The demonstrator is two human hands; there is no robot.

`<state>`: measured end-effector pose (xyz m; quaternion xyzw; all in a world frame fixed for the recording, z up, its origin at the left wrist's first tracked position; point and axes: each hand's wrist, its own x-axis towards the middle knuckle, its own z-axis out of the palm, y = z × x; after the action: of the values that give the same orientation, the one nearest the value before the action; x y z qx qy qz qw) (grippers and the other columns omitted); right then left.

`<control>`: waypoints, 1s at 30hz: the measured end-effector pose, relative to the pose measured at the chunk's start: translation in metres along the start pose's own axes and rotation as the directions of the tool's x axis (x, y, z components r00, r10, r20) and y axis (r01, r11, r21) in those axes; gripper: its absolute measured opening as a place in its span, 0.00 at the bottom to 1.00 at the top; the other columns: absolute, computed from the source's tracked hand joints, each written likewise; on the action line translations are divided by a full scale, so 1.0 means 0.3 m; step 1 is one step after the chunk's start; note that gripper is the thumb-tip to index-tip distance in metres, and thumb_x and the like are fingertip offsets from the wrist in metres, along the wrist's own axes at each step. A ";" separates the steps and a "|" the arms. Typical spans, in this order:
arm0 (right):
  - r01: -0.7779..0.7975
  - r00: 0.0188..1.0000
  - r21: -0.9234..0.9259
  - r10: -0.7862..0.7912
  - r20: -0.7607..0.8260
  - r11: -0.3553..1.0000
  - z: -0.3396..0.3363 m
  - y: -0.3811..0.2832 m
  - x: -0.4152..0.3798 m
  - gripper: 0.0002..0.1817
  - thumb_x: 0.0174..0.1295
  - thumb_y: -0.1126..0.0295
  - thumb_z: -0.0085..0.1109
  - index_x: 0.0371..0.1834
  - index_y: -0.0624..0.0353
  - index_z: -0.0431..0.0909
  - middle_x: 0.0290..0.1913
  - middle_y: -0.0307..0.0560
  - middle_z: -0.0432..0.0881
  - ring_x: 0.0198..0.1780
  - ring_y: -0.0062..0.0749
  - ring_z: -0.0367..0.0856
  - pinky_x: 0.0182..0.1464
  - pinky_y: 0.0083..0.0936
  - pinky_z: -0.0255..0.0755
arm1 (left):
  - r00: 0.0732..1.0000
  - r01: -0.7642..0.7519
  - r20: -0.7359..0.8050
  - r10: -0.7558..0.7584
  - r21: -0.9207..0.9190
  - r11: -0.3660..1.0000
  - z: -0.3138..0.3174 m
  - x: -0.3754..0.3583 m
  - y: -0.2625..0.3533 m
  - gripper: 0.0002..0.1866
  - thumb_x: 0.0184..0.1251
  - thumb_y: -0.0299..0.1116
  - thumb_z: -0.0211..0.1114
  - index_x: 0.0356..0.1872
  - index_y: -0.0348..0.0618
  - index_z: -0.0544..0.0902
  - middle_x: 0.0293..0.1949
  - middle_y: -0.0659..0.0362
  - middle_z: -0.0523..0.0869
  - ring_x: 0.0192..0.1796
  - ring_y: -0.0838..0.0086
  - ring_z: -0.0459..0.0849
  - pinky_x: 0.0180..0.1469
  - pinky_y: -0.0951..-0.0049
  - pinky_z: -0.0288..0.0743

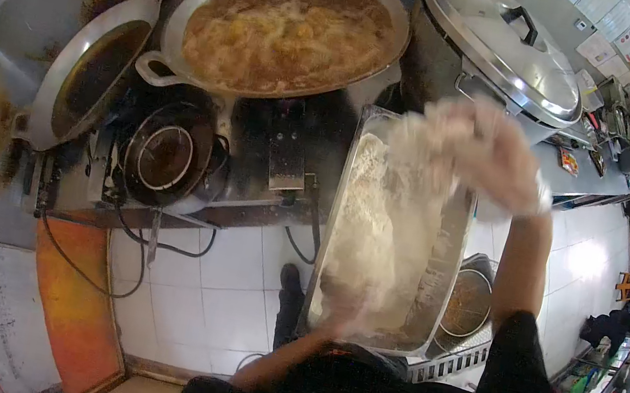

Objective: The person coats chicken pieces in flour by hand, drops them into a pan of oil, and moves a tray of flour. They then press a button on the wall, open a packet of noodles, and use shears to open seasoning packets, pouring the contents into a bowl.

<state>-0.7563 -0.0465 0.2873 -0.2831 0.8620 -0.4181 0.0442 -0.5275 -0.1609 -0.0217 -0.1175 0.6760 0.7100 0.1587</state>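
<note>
A long metal tray (443, 301) of pale flour (368, 230) lies in front of me. My left hand (347, 306) is down in the flour at the tray's near end, smeared by motion, so its fingers cannot be made out. Raised over the tray's far right side is my right hand (497, 156), in a clear plastic glove. It is blurred too, with a whitish, flour-coated mass (432, 145) at its fingers, whose kind does not show. Flour dust hangs between the hand and the tray.
Beyond the tray, a wide pan (403, 41) of bubbling oil sits left of a lidded steel pot (550, 86). Farther left are a smaller oil pan (47, 102) and a dark pot with a strainer (163, 159). A round sieve (468, 303) stands right of the tray.
</note>
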 end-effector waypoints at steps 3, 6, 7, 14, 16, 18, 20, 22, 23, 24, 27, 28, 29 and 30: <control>0.191 0.960 -0.427 -0.258 -0.105 0.884 -0.065 -0.066 0.293 0.16 0.58 0.62 0.62 0.47 0.58 0.79 0.43 0.52 0.82 0.48 0.43 0.81 0.51 0.37 0.74 | 0.979 0.201 -0.017 -0.201 -0.016 0.979 -0.017 -0.002 -0.067 0.29 0.63 0.48 0.66 0.54 0.32 0.76 0.40 0.50 0.80 0.42 0.68 0.78 0.45 0.62 0.72; 0.252 0.947 -0.440 -0.314 -0.072 0.862 -0.045 -0.059 0.612 0.18 0.60 0.61 0.59 0.48 0.62 0.78 0.39 0.48 0.83 0.42 0.32 0.81 0.48 0.29 0.74 | 0.972 0.235 -0.037 -0.234 0.014 0.972 -0.008 0.012 -0.063 0.25 0.68 0.47 0.63 0.52 0.33 0.79 0.35 0.53 0.83 0.35 0.71 0.81 0.39 0.63 0.75; 0.158 0.976 -0.409 -0.204 -0.071 0.899 -0.019 -0.090 0.689 0.18 0.61 0.62 0.58 0.48 0.63 0.78 0.39 0.49 0.83 0.42 0.35 0.81 0.48 0.30 0.74 | 0.971 0.236 -0.039 -0.235 0.030 0.971 -0.004 0.019 -0.052 0.23 0.70 0.47 0.61 0.52 0.34 0.79 0.33 0.55 0.83 0.33 0.72 0.81 0.37 0.63 0.76; 0.042 0.999 -0.720 -0.015 0.044 0.693 0.202 0.194 1.322 0.14 0.61 0.67 0.60 0.48 0.59 0.79 0.38 0.50 0.82 0.41 0.41 0.81 0.47 0.36 0.75 | 0.970 0.228 0.055 -0.236 0.116 0.967 -0.004 0.057 -0.159 0.23 0.73 0.47 0.56 0.56 0.36 0.77 0.40 0.56 0.82 0.39 0.70 0.80 0.41 0.63 0.75; 0.085 0.994 -0.764 0.000 0.110 0.640 0.243 0.178 1.313 0.16 0.60 0.67 0.61 0.51 0.59 0.78 0.39 0.50 0.82 0.40 0.39 0.81 0.47 0.34 0.76 | 0.971 0.232 0.037 -0.237 0.102 0.967 -0.001 0.067 -0.165 0.24 0.73 0.47 0.56 0.57 0.37 0.76 0.42 0.56 0.81 0.41 0.69 0.79 0.43 0.63 0.74; 0.120 0.989 -0.823 0.007 0.149 0.555 0.255 0.186 1.340 0.18 0.59 0.68 0.62 0.53 0.59 0.78 0.39 0.50 0.82 0.40 0.37 0.81 0.46 0.33 0.77 | 0.972 0.233 0.019 -0.235 0.090 0.968 -0.014 0.084 -0.167 0.25 0.73 0.48 0.55 0.59 0.37 0.75 0.44 0.55 0.80 0.43 0.68 0.79 0.45 0.63 0.73; 0.151 0.984 -0.885 0.021 0.178 0.440 0.275 0.219 1.354 0.19 0.59 0.69 0.62 0.54 0.58 0.77 0.39 0.50 0.82 0.40 0.36 0.81 0.44 0.32 0.77 | 0.971 0.236 0.010 -0.238 0.078 0.969 -0.026 0.083 -0.171 0.26 0.73 0.48 0.55 0.60 0.37 0.74 0.46 0.55 0.80 0.45 0.68 0.78 0.47 0.62 0.72; 0.051 0.994 -0.782 -0.107 -0.020 0.622 0.223 0.110 1.206 0.16 0.61 0.70 0.60 0.53 0.60 0.78 0.39 0.52 0.84 0.41 0.36 0.82 0.44 0.33 0.77 | 0.971 0.238 0.013 -0.239 0.073 0.969 -0.031 0.072 -0.179 0.26 0.73 0.49 0.54 0.61 0.37 0.72 0.48 0.55 0.79 0.47 0.67 0.77 0.49 0.62 0.72; 0.038 0.987 -0.707 -0.136 -0.083 0.706 0.193 0.071 1.157 0.16 0.62 0.67 0.59 0.53 0.59 0.79 0.40 0.51 0.84 0.41 0.35 0.82 0.45 0.33 0.77 | 0.972 0.233 0.018 -0.234 0.075 0.970 -0.037 0.074 -0.179 0.27 0.73 0.49 0.54 0.61 0.37 0.72 0.49 0.55 0.78 0.48 0.66 0.77 0.50 0.62 0.71; 0.043 0.974 -0.593 -0.165 -0.154 0.804 0.156 0.016 1.080 0.17 0.64 0.65 0.58 0.53 0.58 0.79 0.42 0.50 0.85 0.42 0.34 0.82 0.47 0.32 0.77 | 0.973 0.227 0.023 -0.229 0.077 0.971 -0.041 0.080 -0.175 0.27 0.73 0.49 0.54 0.62 0.37 0.71 0.50 0.54 0.78 0.49 0.66 0.77 0.51 0.62 0.71; 0.183 0.900 -0.357 -0.303 -0.315 0.916 0.071 -0.034 0.743 0.19 0.66 0.59 0.56 0.55 0.57 0.79 0.45 0.46 0.86 0.43 0.30 0.82 0.51 0.30 0.75 | 0.978 0.204 0.031 -0.205 0.046 0.978 -0.029 0.116 -0.158 0.28 0.73 0.50 0.54 0.63 0.38 0.70 0.53 0.54 0.77 0.52 0.65 0.76 0.54 0.62 0.69; 0.282 0.828 -0.363 -0.416 -0.375 0.888 0.038 -0.017 0.615 0.20 0.66 0.57 0.55 0.56 0.56 0.79 0.46 0.45 0.85 0.43 0.29 0.82 0.52 0.29 0.75 | 0.981 0.191 0.027 -0.192 0.030 0.981 -0.026 0.140 -0.144 0.29 0.73 0.50 0.53 0.64 0.38 0.69 0.54 0.54 0.76 0.53 0.64 0.75 0.55 0.62 0.69; 0.232 0.858 -0.293 -0.336 -0.387 0.928 0.024 -0.026 0.451 0.20 0.65 0.57 0.58 0.53 0.57 0.81 0.49 0.45 0.85 0.47 0.31 0.82 0.54 0.28 0.75 | 0.982 0.187 0.015 -0.186 -0.012 0.982 -0.023 0.163 -0.126 0.29 0.73 0.50 0.53 0.65 0.38 0.69 0.55 0.54 0.76 0.54 0.64 0.75 0.56 0.62 0.69; 0.177 0.881 -0.220 -0.254 -0.399 0.959 0.016 -0.031 0.297 0.19 0.63 0.56 0.62 0.50 0.57 0.82 0.52 0.45 0.84 0.50 0.33 0.83 0.55 0.28 0.75 | 0.982 0.187 0.006 -0.187 -0.063 0.980 -0.015 0.178 -0.109 0.30 0.73 0.51 0.53 0.65 0.38 0.68 0.55 0.53 0.76 0.55 0.64 0.75 0.57 0.62 0.68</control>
<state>-0.8250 -0.1011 0.3054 -0.2830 0.8477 -0.3933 -0.2160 -0.5645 -0.1607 -0.0725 -0.1852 0.6393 0.7128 0.2209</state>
